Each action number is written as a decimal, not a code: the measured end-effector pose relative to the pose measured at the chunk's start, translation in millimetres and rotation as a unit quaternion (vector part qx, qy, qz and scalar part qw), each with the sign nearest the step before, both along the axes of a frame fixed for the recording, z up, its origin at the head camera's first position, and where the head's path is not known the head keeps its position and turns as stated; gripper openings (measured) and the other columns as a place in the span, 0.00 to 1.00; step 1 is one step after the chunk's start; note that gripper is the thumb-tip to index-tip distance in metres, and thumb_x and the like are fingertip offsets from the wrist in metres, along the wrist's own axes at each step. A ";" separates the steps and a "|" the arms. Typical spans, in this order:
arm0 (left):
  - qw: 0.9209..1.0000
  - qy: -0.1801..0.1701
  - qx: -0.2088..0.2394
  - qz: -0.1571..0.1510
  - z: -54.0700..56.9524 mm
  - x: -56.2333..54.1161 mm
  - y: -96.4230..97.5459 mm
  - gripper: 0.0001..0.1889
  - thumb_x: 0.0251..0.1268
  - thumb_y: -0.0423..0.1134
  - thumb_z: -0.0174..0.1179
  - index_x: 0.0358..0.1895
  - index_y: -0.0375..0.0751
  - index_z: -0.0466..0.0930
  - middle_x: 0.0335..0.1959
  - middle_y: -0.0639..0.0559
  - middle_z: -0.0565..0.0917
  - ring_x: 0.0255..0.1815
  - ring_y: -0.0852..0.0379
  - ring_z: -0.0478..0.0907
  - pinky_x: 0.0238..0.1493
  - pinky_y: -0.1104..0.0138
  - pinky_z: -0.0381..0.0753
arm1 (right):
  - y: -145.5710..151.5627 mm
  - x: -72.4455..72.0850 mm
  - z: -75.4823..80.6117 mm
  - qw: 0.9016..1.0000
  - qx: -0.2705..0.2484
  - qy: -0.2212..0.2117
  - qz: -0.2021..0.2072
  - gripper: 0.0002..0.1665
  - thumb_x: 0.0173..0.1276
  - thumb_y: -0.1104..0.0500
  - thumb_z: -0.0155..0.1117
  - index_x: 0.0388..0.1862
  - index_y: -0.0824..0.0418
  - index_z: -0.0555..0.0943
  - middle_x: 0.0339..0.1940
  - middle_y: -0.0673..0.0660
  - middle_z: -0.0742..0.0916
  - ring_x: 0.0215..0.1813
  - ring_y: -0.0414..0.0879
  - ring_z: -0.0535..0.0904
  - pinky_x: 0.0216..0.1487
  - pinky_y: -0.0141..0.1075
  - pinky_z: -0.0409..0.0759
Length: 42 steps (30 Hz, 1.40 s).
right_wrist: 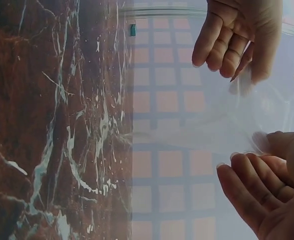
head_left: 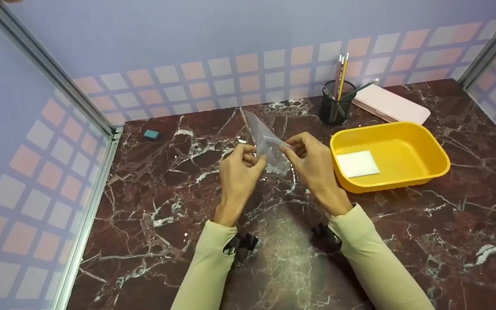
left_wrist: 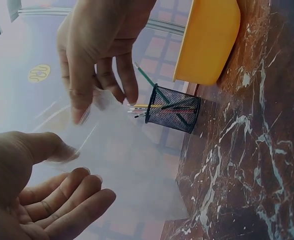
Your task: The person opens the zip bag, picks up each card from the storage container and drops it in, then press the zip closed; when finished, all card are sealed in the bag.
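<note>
Between both hands hangs a clear plastic bag (head_left: 269, 146), thin and see-through, above the marbled tabletop. My left hand (head_left: 241, 172) pinches one side of its upper edge between thumb and index finger. On the other side, my right hand (head_left: 314, 165) pinches the edge the same way. From the left wrist view, the bag (left_wrist: 132, 160) spreads downward from the fingers, its lower corner close to the table. Light creases show on the bag (right_wrist: 207, 125) in the right wrist view, where nothing is visible inside it.
A yellow basin (head_left: 411, 159) holding a white square piece (head_left: 358, 164) stands beside the right hand. Behind it are a black mesh cup (head_left: 334, 110) with several pencils and a pale pink case (head_left: 392, 103). A small teal block (head_left: 151, 134) lies at the back left.
</note>
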State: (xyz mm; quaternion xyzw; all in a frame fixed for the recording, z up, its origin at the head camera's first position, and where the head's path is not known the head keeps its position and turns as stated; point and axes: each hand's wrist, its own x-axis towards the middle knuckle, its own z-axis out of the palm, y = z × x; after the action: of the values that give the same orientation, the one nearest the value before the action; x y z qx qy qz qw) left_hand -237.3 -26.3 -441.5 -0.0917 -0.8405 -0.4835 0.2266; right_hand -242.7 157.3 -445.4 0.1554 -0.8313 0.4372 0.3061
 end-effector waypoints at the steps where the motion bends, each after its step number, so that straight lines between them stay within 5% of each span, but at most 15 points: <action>1: 1.000 0.010 0.005 0.000 0.5 -0.1 0.2 0.11 0.58 0.32 0.77 0.41 0.33 0.85 0.27 0.48 0.89 0.26 0.52 0.88 0.31 0.60 0.90 | 0.1 0.3 1.4 1.000 -0.001 0.008 0.004 0.10 0.68 0.65 0.78 0.38 0.69 0.84 0.31 0.60 0.89 0.31 0.49 0.85 0.33 0.40 0.90; 6: 0.994 0.103 0.032 -0.006 4.7 -2.0 -0.6 0.18 0.57 0.29 0.78 0.50 0.29 0.84 0.40 0.42 0.88 0.39 0.48 0.88 0.42 0.63 0.93 | 3.2 1.8 7.1 0.998 0.011 0.056 0.009 0.08 0.67 0.66 0.79 0.36 0.68 0.85 0.31 0.61 0.87 0.31 0.49 0.84 0.31 0.43 0.89; 10: 0.982 0.188 -0.005 -0.026 9.3 -4.5 -1.9 0.24 0.58 0.26 0.76 0.58 0.28 0.83 0.54 0.37 0.86 0.55 0.43 0.86 0.61 0.62 0.87 | 5.5 4.1 11.8 0.996 0.033 0.081 0.004 0.07 0.66 0.65 0.80 0.35 0.67 0.88 0.30 0.60 0.85 0.30 0.50 0.81 0.30 0.39 0.84; 13: 0.973 0.221 -0.033 -0.052 13.1 -5.4 -1.8 0.25 0.59 0.20 0.71 0.61 0.27 0.83 0.61 0.35 0.84 0.63 0.40 0.82 0.72 0.60 0.79 | 6.3 5.5 16.2 0.994 0.052 0.098 0.013 0.06 0.66 0.64 0.79 0.37 0.67 0.90 0.30 0.58 0.85 0.29 0.49 0.79 0.29 0.38 0.80; 19: 0.972 0.224 -0.044 -0.058 18.6 -5.3 0.5 0.20 0.57 0.15 0.65 0.54 0.28 0.87 0.55 0.37 0.89 0.57 0.41 0.86 0.70 0.63 0.81 | 10.1 7.0 24.1 0.989 0.070 0.127 0.033 0.06 0.66 0.68 0.77 0.42 0.69 0.91 0.32 0.58 0.85 0.30 0.48 0.79 0.29 0.38 0.80; 26: 0.969 0.237 -0.053 -0.054 24.0 -9.3 3.8 0.09 0.64 0.28 0.74 0.47 0.31 0.90 0.46 0.41 0.91 0.48 0.45 0.90 0.60 0.62 0.88 | 18.7 8.2 32.3 0.987 0.069 0.140 0.023 0.07 0.65 0.71 0.77 0.43 0.69 0.91 0.34 0.59 0.89 0.30 0.50 0.83 0.33 0.34 0.84; 42: 0.955 0.244 -0.028 -0.166 24.8 -21.9 1.0 0.07 0.65 0.31 0.75 0.42 0.32 0.92 0.41 0.42 0.92 0.42 0.46 0.91 0.53 0.62 0.91 | 35.2 1.9 34.0 0.992 0.028 0.122 0.023 0.07 0.64 0.70 0.78 0.40 0.68 0.91 0.37 0.60 0.92 0.35 0.51 0.88 0.44 0.22 0.84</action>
State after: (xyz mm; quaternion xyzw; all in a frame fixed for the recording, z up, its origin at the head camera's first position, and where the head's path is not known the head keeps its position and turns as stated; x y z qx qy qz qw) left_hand -259.2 -25.3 -416.6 -0.3516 -0.7459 -0.4532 0.3385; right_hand -240.8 192.5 -411.3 0.2346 -0.7959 0.3988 0.3905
